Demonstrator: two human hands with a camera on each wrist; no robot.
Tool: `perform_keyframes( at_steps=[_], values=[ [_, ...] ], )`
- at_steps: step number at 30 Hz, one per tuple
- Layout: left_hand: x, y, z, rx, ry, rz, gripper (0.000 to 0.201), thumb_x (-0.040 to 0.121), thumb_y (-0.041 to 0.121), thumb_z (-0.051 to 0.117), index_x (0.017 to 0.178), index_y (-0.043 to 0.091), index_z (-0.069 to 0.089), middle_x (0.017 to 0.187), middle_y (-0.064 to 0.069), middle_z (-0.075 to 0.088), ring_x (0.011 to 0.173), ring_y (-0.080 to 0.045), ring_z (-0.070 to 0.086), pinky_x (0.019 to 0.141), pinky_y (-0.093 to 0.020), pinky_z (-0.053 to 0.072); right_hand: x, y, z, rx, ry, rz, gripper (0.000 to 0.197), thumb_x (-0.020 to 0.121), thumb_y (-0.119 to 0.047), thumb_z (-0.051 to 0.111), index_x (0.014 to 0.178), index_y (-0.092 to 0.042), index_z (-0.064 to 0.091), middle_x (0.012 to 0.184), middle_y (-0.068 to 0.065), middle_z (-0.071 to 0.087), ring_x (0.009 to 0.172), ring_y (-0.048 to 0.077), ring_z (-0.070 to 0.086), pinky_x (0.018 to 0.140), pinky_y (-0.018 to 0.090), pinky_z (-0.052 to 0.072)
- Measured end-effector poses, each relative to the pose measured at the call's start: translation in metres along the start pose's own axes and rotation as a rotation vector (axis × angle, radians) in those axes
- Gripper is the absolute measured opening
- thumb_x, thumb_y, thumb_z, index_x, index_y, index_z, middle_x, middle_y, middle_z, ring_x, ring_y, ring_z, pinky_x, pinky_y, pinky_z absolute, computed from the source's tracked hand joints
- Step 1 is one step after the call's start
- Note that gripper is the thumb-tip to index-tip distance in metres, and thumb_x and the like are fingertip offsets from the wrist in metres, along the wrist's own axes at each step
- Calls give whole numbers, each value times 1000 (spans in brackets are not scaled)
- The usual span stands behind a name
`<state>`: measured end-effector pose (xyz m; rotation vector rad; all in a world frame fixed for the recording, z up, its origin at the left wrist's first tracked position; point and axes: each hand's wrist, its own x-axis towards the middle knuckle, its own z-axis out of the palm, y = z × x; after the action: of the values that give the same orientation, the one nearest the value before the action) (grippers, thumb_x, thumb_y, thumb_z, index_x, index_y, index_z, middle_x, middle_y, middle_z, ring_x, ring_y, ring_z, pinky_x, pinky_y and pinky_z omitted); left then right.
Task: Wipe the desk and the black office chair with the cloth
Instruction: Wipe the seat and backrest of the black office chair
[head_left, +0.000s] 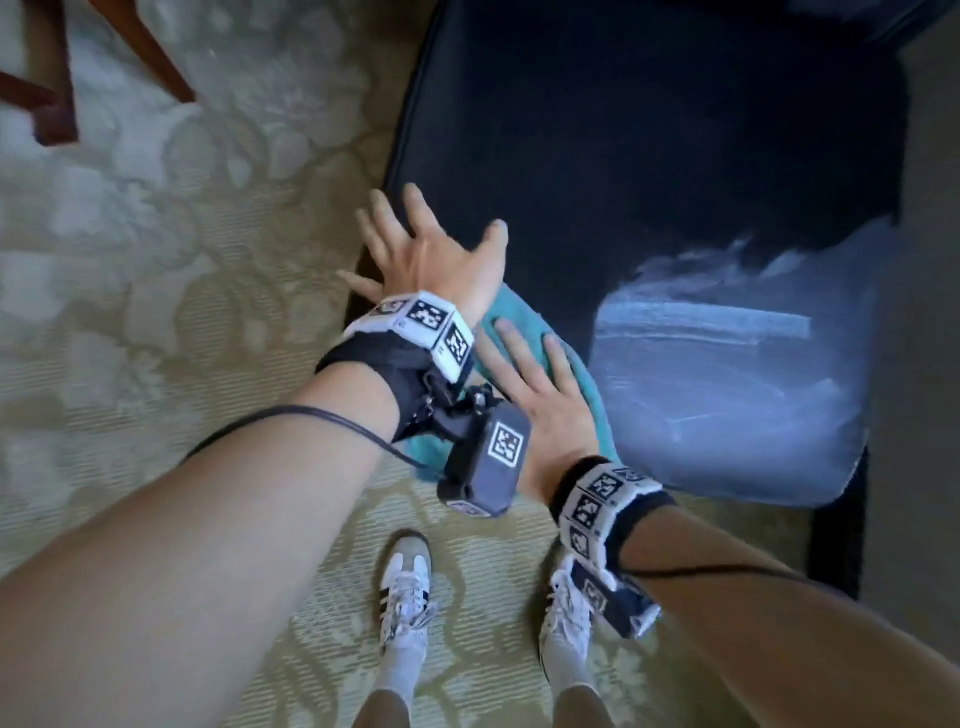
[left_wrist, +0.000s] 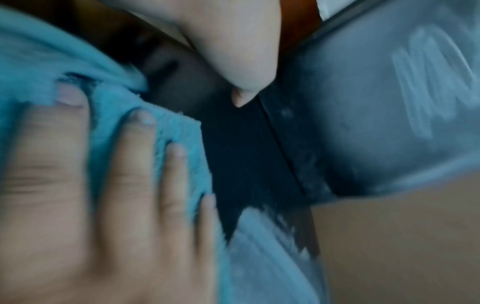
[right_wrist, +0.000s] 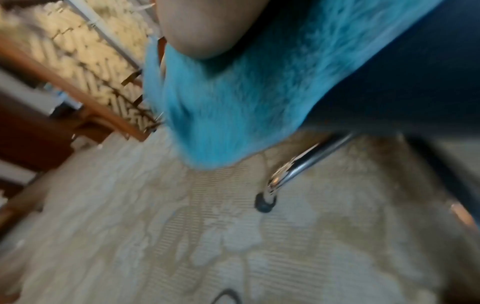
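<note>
- My right hand (head_left: 540, 384) lies flat on the teal cloth (head_left: 589, 395), fingers straight and slightly apart, palm down; nothing is curled round the fabric
- The left wrist view shows the same: my fingers (left_wrist: 135, 156) are laid out over the cloth, whose fuzzy edge bunches up just past the fingertips
- The cloth sits under that palm on the near left corner of the seat of the black office chair (head_left: 649, 156), and one end hangs off the seat edge below my wrist
- My left hand (head_left: 431, 254) is wide open, fingers fanned, just beyond the right hand and across the cloth from it, at the seat's left edge; the thumb lies over the black seat, but I cannot tell whether the palm touches it
- It holds nothing
- To the right of my right hand, a pale, streaky patch (head_left: 727, 374) covers the near right part of the seat, while the seat beyond my fingers is dark
- In the right wrist view the cloth drapes below my palm, with a chrome chair leg (right_wrist: 306, 164) and its dark foot (right_wrist: 265, 202) under it on the patterned carpet (right_wrist: 233, 246)
- Both wrists carry marker bands (head_left: 415, 327) with thin black cables
- My white shoes (head_left: 405, 587) stand on the carpet below my hands
- Far left of my left hand are brown wooden legs (head_left: 52, 104)
</note>
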<state>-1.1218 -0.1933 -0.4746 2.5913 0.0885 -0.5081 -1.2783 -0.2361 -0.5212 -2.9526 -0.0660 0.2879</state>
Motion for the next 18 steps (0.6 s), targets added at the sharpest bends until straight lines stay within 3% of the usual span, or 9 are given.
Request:
perform_keyframes(
  at_steps=[1,2,5,6,7,10,13,16,18],
  values=[
    [-15,4,-1,58,22,67,89,82,65,47,153,25,12,161,-1,-2,148,-19,-7,113,-59,-5,2,24,-6,-27,37,0,61,95,-48,29,151,-34,9,160,-4,14,148,19,9,118,51,8],
    [-10,1,3,83,49,126,88,83,64,47,153,25,12,161,1,-3,148,-18,-8,113,-60,-7,9,47,-12,-6,82,128,56,97,-47,22,151,-37,8,160,-6,13,148,17,9,118,50,5],
    [0,7,10,112,64,175,86,84,64,46,153,23,14,161,0,-2,148,-19,-7,113,-61,-7,35,109,-32,197,208,824,55,100,-44,18,153,-36,8,162,-8,2,149,16,-2,119,50,-1],
    [0,11,14,131,80,207,86,84,64,46,152,23,15,161,0,-1,148,-19,-7,112,-61,-6,37,110,-32,186,198,914,56,100,-41,22,154,-33,8,162,-7,0,149,18,-4,118,50,-2],
    [-2,16,18,153,90,250,85,83,63,47,152,23,16,161,0,0,148,-19,-6,112,-61,-6,34,102,-25,119,189,880,59,99,-37,28,154,-29,8,162,-5,-1,149,21,-4,118,51,-1],
    [-12,31,32,140,38,314,78,85,61,48,151,31,19,161,3,0,148,-19,-6,112,-61,-6,8,57,-13,67,105,467,64,95,-38,33,153,-29,10,162,-3,3,149,24,1,119,50,1],
    [-17,47,38,82,29,328,69,87,55,50,148,35,25,161,6,4,148,-17,-3,113,-60,-5,-2,102,-34,99,73,313,52,100,-44,19,151,-41,11,161,-11,7,148,14,4,120,44,1],
    [-10,58,41,89,36,382,67,88,50,53,148,35,27,161,6,7,148,-16,-1,113,-59,-4,16,189,-53,176,110,726,52,101,-45,14,152,-41,2,161,-9,-3,148,13,-5,119,45,-3],
    [-5,62,44,100,45,406,67,88,49,53,148,34,27,161,5,8,148,-16,0,113,-59,-3,23,196,-52,234,168,967,54,101,-43,12,153,-35,3,162,-6,-4,148,16,-7,119,48,-4]
  ],
)
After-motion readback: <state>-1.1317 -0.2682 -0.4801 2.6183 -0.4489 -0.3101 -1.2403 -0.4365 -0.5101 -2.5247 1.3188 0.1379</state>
